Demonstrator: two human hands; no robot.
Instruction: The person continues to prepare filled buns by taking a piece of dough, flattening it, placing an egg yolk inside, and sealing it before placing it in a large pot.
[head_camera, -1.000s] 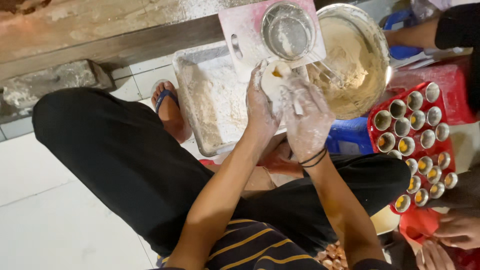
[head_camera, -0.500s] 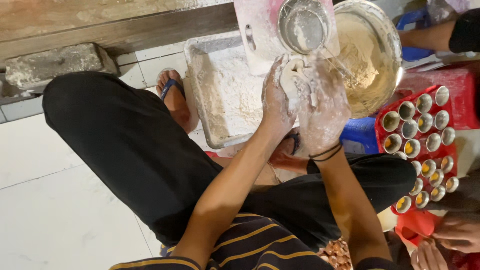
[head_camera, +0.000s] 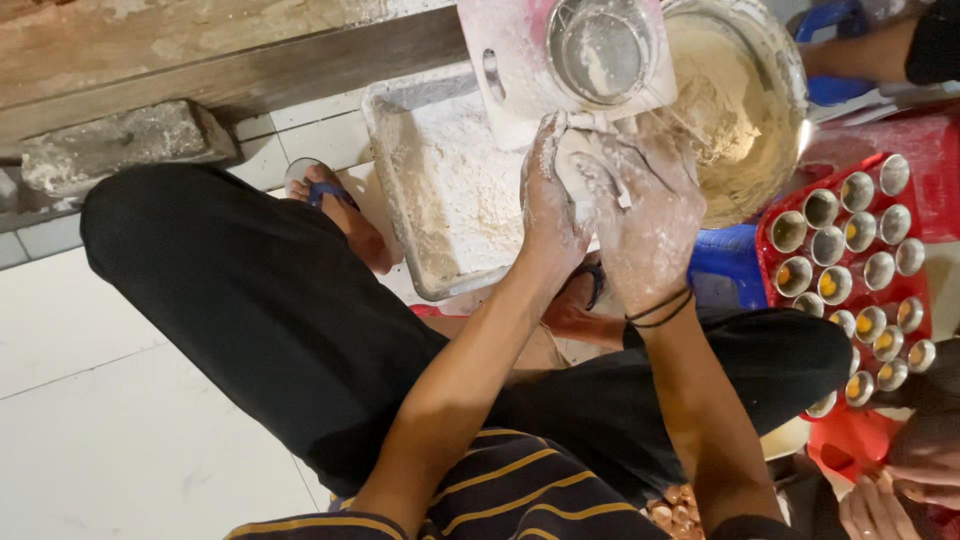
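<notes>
Both hands have come nearer to the wearer since half a second ago, the dough lump now pressed closer between them, while the tray and bowl keep their places. Floured all over, the left hand (head_camera: 553, 205) and the right hand (head_camera: 648, 215) are cupped together around a pale piece of dough (head_camera: 583, 165), fingers curled against it from either side; two dark bands circle the right wrist. Taking the rectangular metal tray (head_camera: 395, 170) of flour as landmark: the hands and dough hover over its near right corner. A white cutting board (head_camera: 500, 60) lies across the tray's far right edge, and a round metal sieve (head_camera: 598, 48) sits on that board. Just right of the tray stands a large metal bowl (head_camera: 775, 80) holding beige dough. Farther right of the tray, well apart, a red tray (head_camera: 770, 215) carries many small metal cups (head_camera: 835, 285), some with yellow filling. Another person's hand (head_camera: 875, 505) shows beyond it, near the lower right.
</notes>
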